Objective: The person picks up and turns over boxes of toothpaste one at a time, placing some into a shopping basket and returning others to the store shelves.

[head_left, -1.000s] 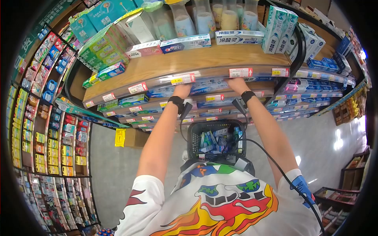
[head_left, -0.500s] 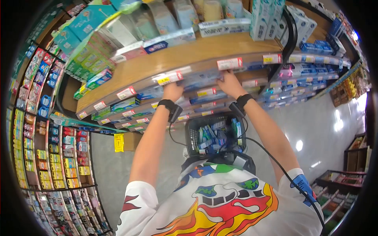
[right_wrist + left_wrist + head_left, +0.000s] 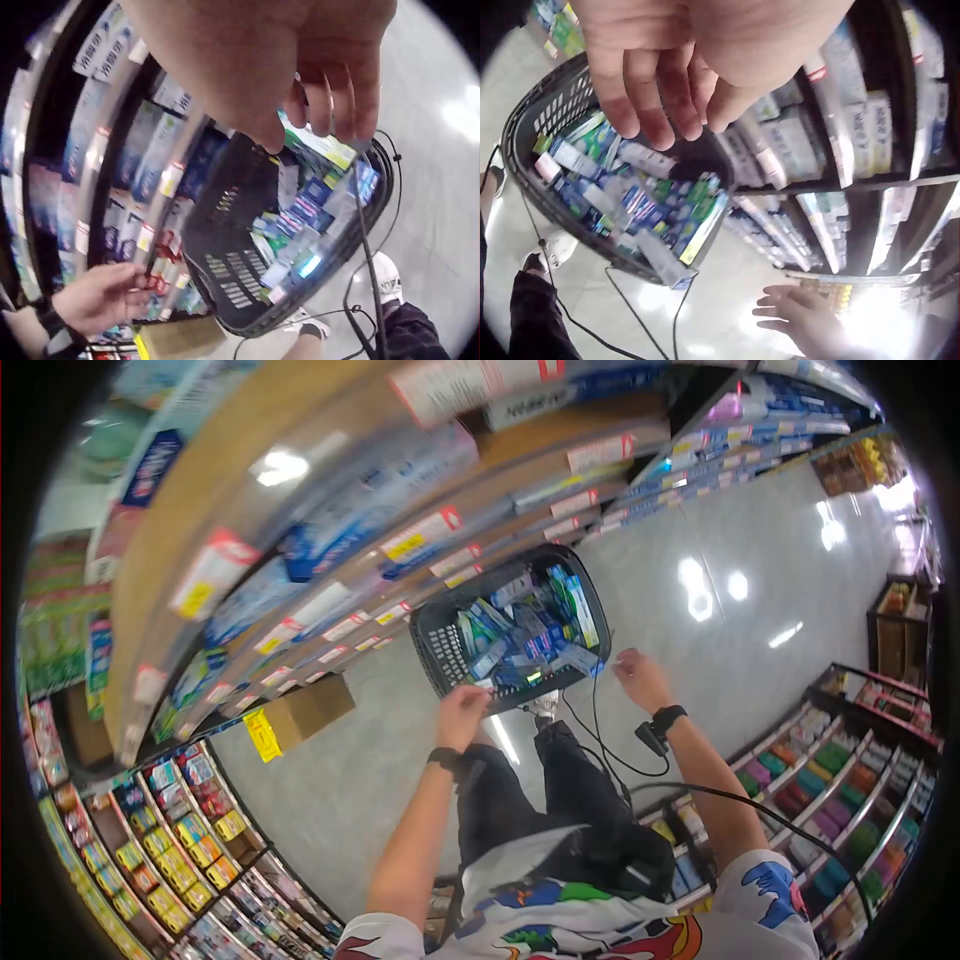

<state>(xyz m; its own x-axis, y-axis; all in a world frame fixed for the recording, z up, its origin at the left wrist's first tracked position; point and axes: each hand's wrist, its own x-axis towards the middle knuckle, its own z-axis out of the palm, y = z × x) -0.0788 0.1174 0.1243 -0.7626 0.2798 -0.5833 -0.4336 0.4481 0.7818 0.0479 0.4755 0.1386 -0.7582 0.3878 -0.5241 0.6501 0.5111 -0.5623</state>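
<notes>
In the head view, a dark basket point(image 3: 445, 658) sits just past the person's legs, with shelves point(image 3: 190, 490) along its far and left sides. It holds a jumble of small cartons point(image 3: 525, 635). The basket looks like stiff plastic, probably hefty with this load and best gripped by its rim on the left and right sides. The left hand point(image 3: 462, 718) is at the near left corner, fingers loosely bent; the right hand point(image 3: 643, 680) is apart from the basket on the right, half curled, with nothing visible in it.

In the left wrist view, the left fingers hang slack and a little spread above the basket, holding nothing; contact with the rim cannot be told. The cartons beneath should be light and smooth, their corners easily dented, so a gentle pinch across the narrow sides would suit.

In the right wrist view, the right fingers droop in a loose curve, gripping nothing visible. A dark cord point(image 3: 367, 247) passes below the fingertips; whether they touch it is unclear.
</notes>
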